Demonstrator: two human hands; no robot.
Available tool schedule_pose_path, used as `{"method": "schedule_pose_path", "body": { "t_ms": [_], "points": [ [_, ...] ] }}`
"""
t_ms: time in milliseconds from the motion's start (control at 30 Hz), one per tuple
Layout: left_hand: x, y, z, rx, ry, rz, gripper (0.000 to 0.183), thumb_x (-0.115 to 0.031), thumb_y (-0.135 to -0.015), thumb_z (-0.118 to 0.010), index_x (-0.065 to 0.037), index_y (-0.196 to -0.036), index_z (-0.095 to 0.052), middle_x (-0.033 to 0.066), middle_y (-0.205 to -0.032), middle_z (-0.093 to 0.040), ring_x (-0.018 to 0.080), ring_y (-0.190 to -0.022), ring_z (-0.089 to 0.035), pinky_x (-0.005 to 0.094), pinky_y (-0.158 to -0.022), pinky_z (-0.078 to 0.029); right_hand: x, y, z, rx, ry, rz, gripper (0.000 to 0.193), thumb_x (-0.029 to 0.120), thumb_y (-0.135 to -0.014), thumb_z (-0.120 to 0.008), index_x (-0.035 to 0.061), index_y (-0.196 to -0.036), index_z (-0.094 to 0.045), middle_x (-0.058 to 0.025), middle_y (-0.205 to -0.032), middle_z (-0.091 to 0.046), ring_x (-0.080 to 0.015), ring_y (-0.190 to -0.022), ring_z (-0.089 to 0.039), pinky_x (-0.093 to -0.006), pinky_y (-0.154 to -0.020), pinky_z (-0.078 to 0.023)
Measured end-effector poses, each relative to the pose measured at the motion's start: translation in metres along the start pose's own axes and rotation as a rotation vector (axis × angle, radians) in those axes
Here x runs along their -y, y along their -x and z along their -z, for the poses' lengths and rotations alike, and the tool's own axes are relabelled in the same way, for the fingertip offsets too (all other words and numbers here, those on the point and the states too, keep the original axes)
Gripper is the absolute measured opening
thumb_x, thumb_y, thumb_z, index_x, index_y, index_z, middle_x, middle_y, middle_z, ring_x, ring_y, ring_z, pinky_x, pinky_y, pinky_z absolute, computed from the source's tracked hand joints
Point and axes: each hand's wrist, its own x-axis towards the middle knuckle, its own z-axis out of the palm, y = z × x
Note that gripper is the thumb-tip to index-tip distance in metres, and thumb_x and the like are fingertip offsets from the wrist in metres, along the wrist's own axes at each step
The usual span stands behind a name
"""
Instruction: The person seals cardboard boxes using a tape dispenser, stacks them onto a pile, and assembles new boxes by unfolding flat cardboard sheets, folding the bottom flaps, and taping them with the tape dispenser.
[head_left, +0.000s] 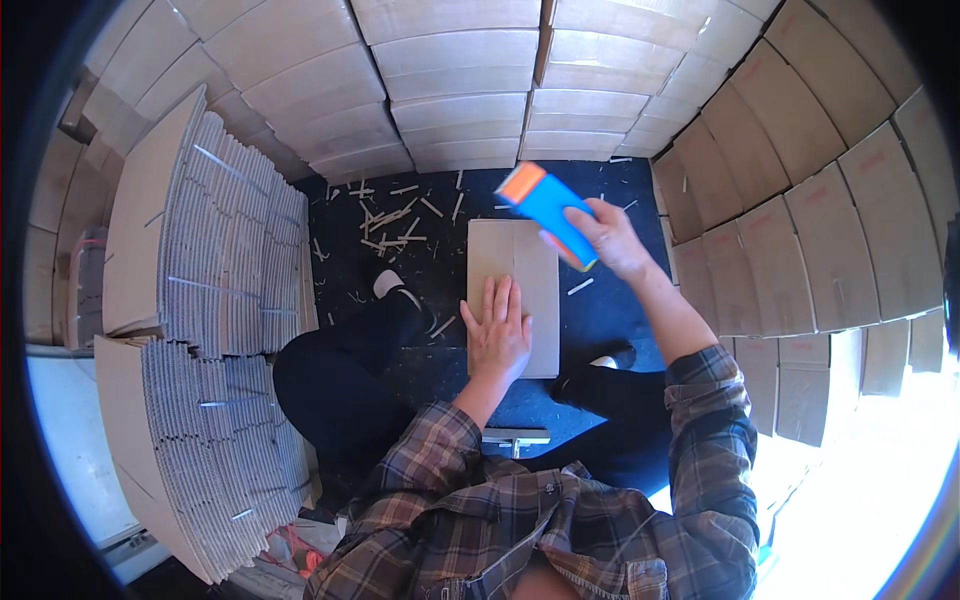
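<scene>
A closed, flat-topped cardboard box (538,310) lies lengthwise on the dark floor between my legs. My left hand (498,328) rests flat on top of it, fingers stretched out. Above the box's far right corner, my right hand (612,238) grips a blue tape dispenser (550,208). Its orange end, with a pale edge, points up and to the left. The dispenser is held apart from the box, and the palm hides part of its lower end.
Bundles of flattened cardboard (225,240) stand stacked at my left. Closed cartons (460,65) form a wall ahead, with more cartons (790,240) along the right. Cardboard strips (390,225) litter the floor. A small metal-edged piece (516,437) sits just before me.
</scene>
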Motion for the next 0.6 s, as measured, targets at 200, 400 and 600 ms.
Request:
{"method": "schedule_pose_path", "body": {
  "t_ms": [200,400,600],
  "points": [
    [0.001,0.002,-0.003,-0.086,0.086,-0.024,0.050,-0.025,-0.087,-0.060,-0.002,-0.130,-0.047,0.0115,-0.135,-0.040,0.0297,-0.137,-0.029,0.0669,-0.104,-0.021,0.021,-0.007,-0.055,0.224,0.214,0.010,0.051,0.046,-0.083,-0.067,-0.0036,-0.094,-0.065,-0.0118,-0.075,-0.066,-0.0159,-0.072,-0.064,-0.0313,-0.065,-0.051],
    [0.008,0.004,0.005,-0.100,0.185,-0.027,0.050,-0.023,-0.085,-0.062,-0.002,-0.129,-0.049,0.0119,-0.133,-0.041,0.0295,-0.136,-0.031,0.0660,-0.106,-0.020,0.024,-0.017,-0.045,0.316,0.562,0.056,0.066,0.058,-0.080,-0.062,-0.0063,-0.096,-0.066,-0.0196,-0.082,-0.067,-0.0276,-0.079,-0.066,-0.0364,-0.073,-0.050],
    [0.008,0.000,0.010,-0.131,0.262,-0.022,0.048,-0.019,-0.083,-0.063,0.000,-0.125,-0.051,0.0118,-0.128,-0.046,0.0319,-0.131,-0.037,0.0616,-0.108,-0.022,0.024,-0.017,-0.044,0.348,0.451,-0.017,0.063,0.052,-0.082,-0.063,-0.0062,-0.104,-0.065,-0.0176,-0.086,-0.067,-0.0224,-0.081,-0.065,-0.0340,-0.075,-0.050]
  ]
}}
